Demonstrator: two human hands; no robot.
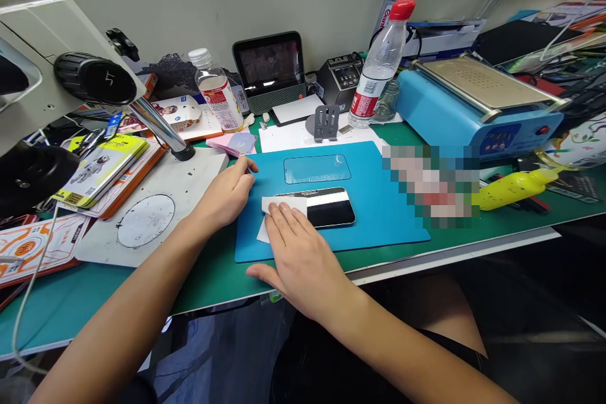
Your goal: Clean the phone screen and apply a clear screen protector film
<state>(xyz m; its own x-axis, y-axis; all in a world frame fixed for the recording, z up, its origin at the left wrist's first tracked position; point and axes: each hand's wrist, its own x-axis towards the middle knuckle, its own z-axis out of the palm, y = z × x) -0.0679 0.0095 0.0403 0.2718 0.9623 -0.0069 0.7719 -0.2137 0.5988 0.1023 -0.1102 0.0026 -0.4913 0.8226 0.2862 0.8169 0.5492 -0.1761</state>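
Observation:
A smartphone (331,208) with a dark, glossy screen lies on a blue mat (392,202). My right hand (303,259) lies over its left part, the fingers close together and pressing a folded white wipe (284,202) onto the screen; the thumb is held apart. Beyond the phone, a clear screen protector (317,168) with a dark border lies flat on the mat. My left hand (230,192) rests at the mat's left edge, its fingers curled in. The inside of that hand is hidden, so I cannot tell whether it holds anything.
A microscope stand (156,120) with a pale base rises at left, beside boxed packages (101,170). Behind the mat stand two drink bottles (379,69), a small display (269,63) and a phone holder (326,123). A blue heating machine (449,101) and a yellow bottle (516,188) are at right.

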